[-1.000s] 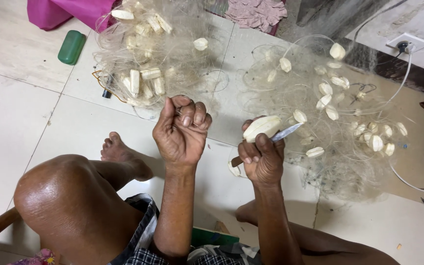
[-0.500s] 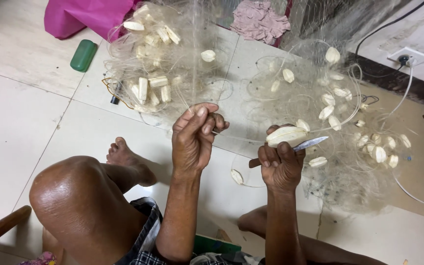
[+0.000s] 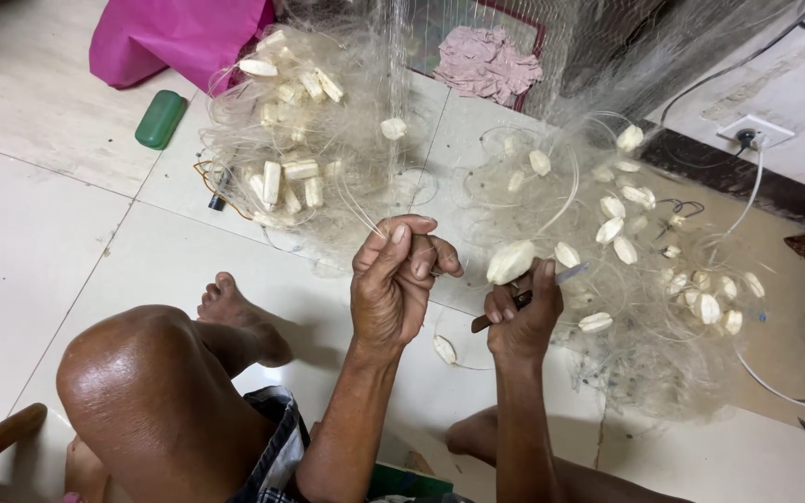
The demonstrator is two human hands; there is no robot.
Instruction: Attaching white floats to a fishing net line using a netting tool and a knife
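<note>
Fishing net (image 3: pixel 524 186) of fine pale line lies heaped over the white tiled floor (image 3: pixel 39 233), studded with whitish oval floats, and both hands work at its near edge. The left hand (image 3: pixel 393 279) is raised with the wrist bent back, fingers curled tightly into the palm and the thumb pressed over them, pinching a few strands of net line that run up and away to the heap behind. The right hand (image 3: pixel 519 321) sits just beside it, knuckles up, closed around a small knife (image 3: pixel 528 296) whose dark handle sticks out on the left and whose pale blade points right. One float (image 3: pixel 511 262) rests at the top of this hand, against the fingertips. Both forearms rise from the bottom edge, between a bent bare knee (image 3: pixel 142 373) and the other leg. A green oblong case (image 3: pixel 161 118) lies near a pink cloth (image 3: pixel 170 37) at the far left.
</note>
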